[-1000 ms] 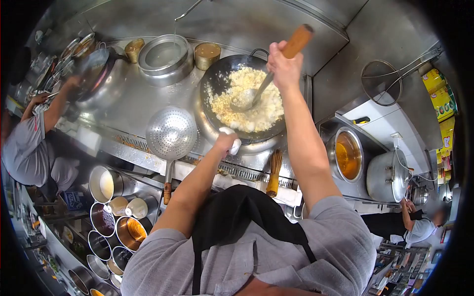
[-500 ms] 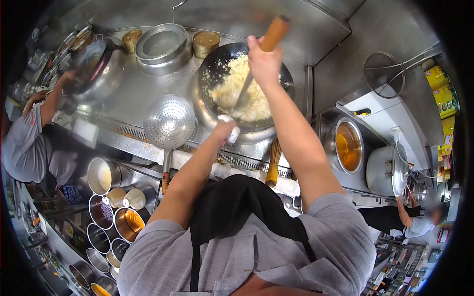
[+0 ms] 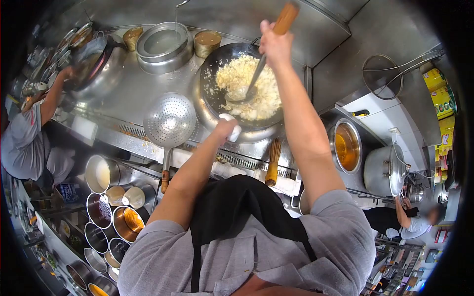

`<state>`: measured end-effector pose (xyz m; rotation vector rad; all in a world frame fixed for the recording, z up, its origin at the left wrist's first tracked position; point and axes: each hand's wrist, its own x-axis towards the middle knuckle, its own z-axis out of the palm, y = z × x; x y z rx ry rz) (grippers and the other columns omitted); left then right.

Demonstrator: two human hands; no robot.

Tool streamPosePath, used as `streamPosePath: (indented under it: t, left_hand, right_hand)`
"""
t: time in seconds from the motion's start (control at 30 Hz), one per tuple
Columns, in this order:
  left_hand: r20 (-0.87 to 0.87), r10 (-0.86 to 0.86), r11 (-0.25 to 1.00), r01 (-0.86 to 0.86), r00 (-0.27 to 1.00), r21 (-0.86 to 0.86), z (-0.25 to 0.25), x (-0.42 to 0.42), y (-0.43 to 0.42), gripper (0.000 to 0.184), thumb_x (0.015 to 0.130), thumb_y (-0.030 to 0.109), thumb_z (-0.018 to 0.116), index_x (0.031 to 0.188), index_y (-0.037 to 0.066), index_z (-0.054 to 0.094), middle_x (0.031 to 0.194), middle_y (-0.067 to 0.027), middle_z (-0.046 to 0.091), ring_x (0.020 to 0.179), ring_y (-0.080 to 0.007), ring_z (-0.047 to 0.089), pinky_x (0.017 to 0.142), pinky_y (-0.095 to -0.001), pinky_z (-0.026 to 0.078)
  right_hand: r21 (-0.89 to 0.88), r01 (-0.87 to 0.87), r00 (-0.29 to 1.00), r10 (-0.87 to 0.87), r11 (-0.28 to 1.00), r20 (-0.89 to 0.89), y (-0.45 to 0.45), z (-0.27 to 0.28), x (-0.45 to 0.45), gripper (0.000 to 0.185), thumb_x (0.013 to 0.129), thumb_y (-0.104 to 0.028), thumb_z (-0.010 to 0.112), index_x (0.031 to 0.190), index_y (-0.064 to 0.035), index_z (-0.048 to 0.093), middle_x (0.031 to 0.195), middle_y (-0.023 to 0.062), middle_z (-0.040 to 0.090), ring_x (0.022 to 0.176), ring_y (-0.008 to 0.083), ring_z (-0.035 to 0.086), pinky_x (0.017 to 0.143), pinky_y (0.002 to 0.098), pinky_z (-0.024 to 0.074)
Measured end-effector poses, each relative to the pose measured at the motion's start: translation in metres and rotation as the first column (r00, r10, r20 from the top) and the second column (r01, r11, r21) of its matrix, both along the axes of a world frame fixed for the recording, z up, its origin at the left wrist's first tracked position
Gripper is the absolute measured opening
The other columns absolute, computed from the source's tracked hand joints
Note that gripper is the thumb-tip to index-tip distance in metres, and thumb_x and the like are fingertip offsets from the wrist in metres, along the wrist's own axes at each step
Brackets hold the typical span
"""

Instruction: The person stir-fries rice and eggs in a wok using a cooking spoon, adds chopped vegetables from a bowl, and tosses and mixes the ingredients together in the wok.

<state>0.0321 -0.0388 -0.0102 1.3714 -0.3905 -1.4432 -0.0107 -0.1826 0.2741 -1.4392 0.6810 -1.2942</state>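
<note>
before the front edge of the counter [image 3: 123, 86], orange liquid [image 3: 133, 222] is held in a metal pot [image 3: 118, 217]. a white cloth [image 3: 234, 132] is clasped by the left hand [image 3: 225, 129] at the near rim of the wok [image 3: 211, 66], toward the right end. within, pale grainy food [image 3: 266, 93] appears well loosened, none seen dished out; the ladle [image 3: 257, 71] is gripped by the closed right hand [image 3: 276, 45]. by the far edge, clear liquid is contained in a basin [image 3: 158, 65].

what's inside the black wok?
In the wok: loose pale-yellow food, with the ladle dipped in. The wok's bottom under the food is covered, can't be seen.
</note>
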Motion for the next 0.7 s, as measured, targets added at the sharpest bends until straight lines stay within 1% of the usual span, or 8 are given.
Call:
streamPosePath:
  t: [0.1,0.17,0.23,0.3,0.4,0.5,0.57,0.7]
  left_hand:
    - [0.003,0.012,1.0,-0.012,1.0,-0.002,0.011,-0.002,-0.002,0.028,0.075,0.018,0.06,0.094,-0.003,0.056,0.079,-0.0115,0.059,0.059,-0.0208,0.059,0.044,-0.0346,0.045]
    - [0.012,0.02,1.0,-0.02,1.0,0.004,0.011,-0.004,0.005,0.028,0.076,0.018,0.06,0.094,-0.003,0.056,0.079,-0.0115,0.059,0.058,-0.0204,0.058,0.043,-0.0341,0.044]
    - [0.029,-0.022,0.999,0.021,0.999,0.026,0.013,-0.002,0.002,0.028,0.076,0.019,0.06,0.091,-0.004,0.056,0.077,-0.0113,0.059,0.056,-0.0196,0.057,0.041,-0.0331,0.042]
    - [0.036,0.01,1.0,-0.01,0.999,0.007,0.0,0.002,-0.008,0.027,0.076,0.019,0.06,0.09,-0.004,0.055,0.076,-0.0115,0.059,0.054,-0.0194,0.057,0.04,-0.0329,0.041]
    - [0.016,0.001,1.0,-0.001,1.0,-0.005,-0.002,0.0,-0.008,0.028,0.076,0.019,0.06,0.091,-0.005,0.054,0.074,-0.0118,0.059,0.053,-0.0193,0.056,0.039,-0.0331,0.04]
    - [0.012,-0.014,1.0,0.013,1.0,0.022,0.017,0.001,0.002,0.03,0.077,0.02,0.059,0.094,-0.004,0.054,0.075,-0.0117,0.059,0.055,-0.0192,0.057,0.041,-0.0337,0.042]
    - [0.022,-0.025,0.999,0.025,0.999,0.037,0.014,-0.003,0.006,0.032,0.078,0.021,0.059,0.096,-0.004,0.054,0.077,-0.0116,0.06,0.057,-0.019,0.058,0.043,-0.0339,0.043]
    - [-0.102,-0.017,0.999,0.012,0.995,-0.042,0.016,0.005,0.029,0.038,0.086,0.031,0.057,0.104,-0.002,0.054,0.083,-0.0103,0.062,0.064,-0.0185,0.06,0.052,-0.0346,0.048]
  right_hand:
    - [-0.033,-0.057,0.996,0.059,0.998,0.062,0.013,0.033,-0.009,0.026,0.085,-0.017,0.066,0.076,-0.0064,0.044,0.051,0.0004,0.043,0.039,0.0094,0.04,0.037,0.0251,0.0338]
    - [-0.03,0.032,0.98,-0.026,0.999,0.198,0.014,0.005,-0.009,0.026,0.085,-0.017,0.066,0.078,-0.007,0.044,0.051,0.0005,0.043,0.039,0.0099,0.041,0.037,0.0251,0.0344]
    - [-0.101,0.233,0.972,-0.228,0.967,0.066,-0.025,-0.059,0.006,0.024,0.084,-0.017,0.066,0.079,-0.0074,0.044,0.051,0.0005,0.042,0.039,0.0115,0.043,0.037,0.0256,0.0351]
    - [-0.005,0.053,0.999,-0.053,0.999,-0.009,-0.02,-0.018,0.004,0.025,0.084,-0.018,0.066,0.078,-0.0072,0.045,0.05,0.0004,0.042,0.039,0.011,0.042,0.037,0.0253,0.0343]
    - [-0.027,0.037,0.999,-0.037,0.999,0.024,0.016,0.048,-0.013,0.026,0.085,-0.018,0.066,0.075,-0.0068,0.045,0.05,0.0003,0.041,0.037,0.0096,0.038,0.036,0.0254,0.0325]
    - [0.042,0.069,0.993,-0.072,0.997,0.098,0.025,0.017,-0.011,0.027,0.085,-0.019,0.065,0.069,-0.0038,0.05,0.05,0.0023,0.047,0.038,0.0107,0.043,0.034,0.0255,0.0326]
    - [-0.079,0.203,0.976,-0.208,0.976,-0.065,-0.009,-0.044,0.003,0.028,0.083,-0.021,0.067,0.068,-0.005,0.049,0.05,0.0029,0.049,0.041,0.0118,0.048,0.037,0.0265,0.0376]
    - [-0.001,0.105,0.993,-0.105,0.994,-0.045,0.001,0.045,-0.025,0.032,0.086,-0.021,0.065,0.065,-0.0046,0.047,0.051,0.0023,0.044,0.041,0.0107,0.041,0.038,0.026,0.0335]
